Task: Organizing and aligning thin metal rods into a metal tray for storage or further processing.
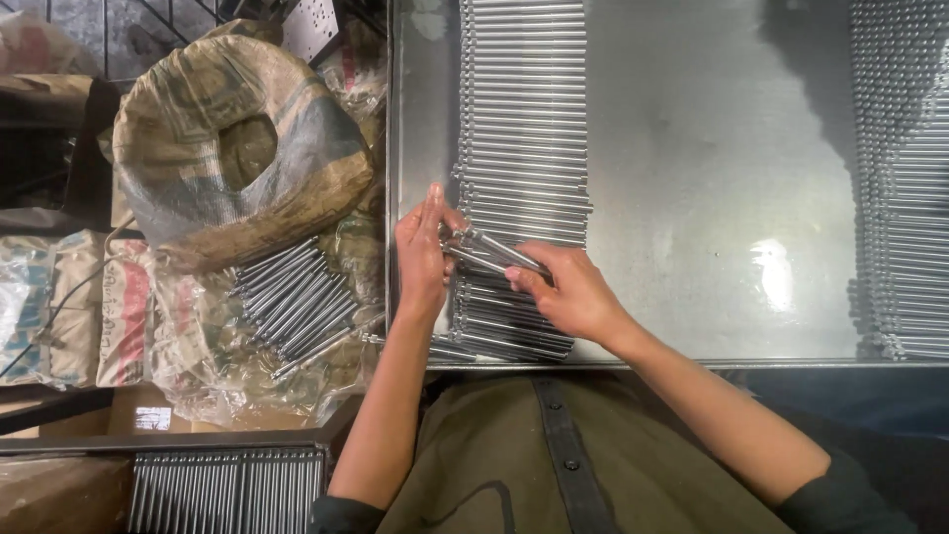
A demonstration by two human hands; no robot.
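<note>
Overhead view of rod sorting at a metal worktop [692,148]. The right hand [573,295] has its fingers closed around a small bundle of rods [489,252], which lies tilted across the near end of a long row of rods [524,119] laid side by side. The left hand [423,252] stands flat and upright against the bundle's left ends, fingers straight rather than closed, touching the rod tips as if squaring them.

Progress, judged from the layout: the row already runs from the far edge of the worktop almost to the near edge, so most of this column seems laid. A second row [905,178] at the right edge looks complete. The broad stretch of bare sheet between the two rows is unfilled.

Supply remaining: a loose heap of rods [292,297] rests on sacks [129,307] left of the worktop, beside an open rolled-down sack [237,148] whose contents cannot be made out. Further rods fill a tray [227,489] at lower left. Much stock therefore appears unplaced.
</note>
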